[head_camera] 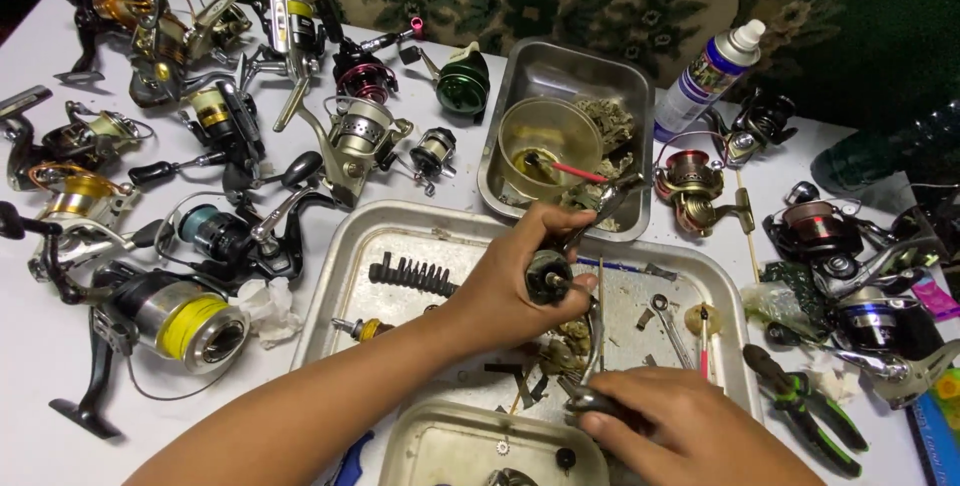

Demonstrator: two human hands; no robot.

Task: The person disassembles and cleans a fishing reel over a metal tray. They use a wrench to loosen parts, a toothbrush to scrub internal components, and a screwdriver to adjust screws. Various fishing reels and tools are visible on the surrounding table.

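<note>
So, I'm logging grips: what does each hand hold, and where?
Left hand wraps the body of a dark metal fishing reel; right hand pinches a small dark part by its end.

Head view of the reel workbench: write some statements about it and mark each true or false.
1. The left hand holds a dark reel part over the large metal tray. True.
2. The spray can lies flat inside that tray. False: it stands on the table beside the smaller pan.
3. The green-handled pliers lie right of the tray. True.
4. The reel with yellow line is in the right hand. False: it lies on the table at left.
</note>
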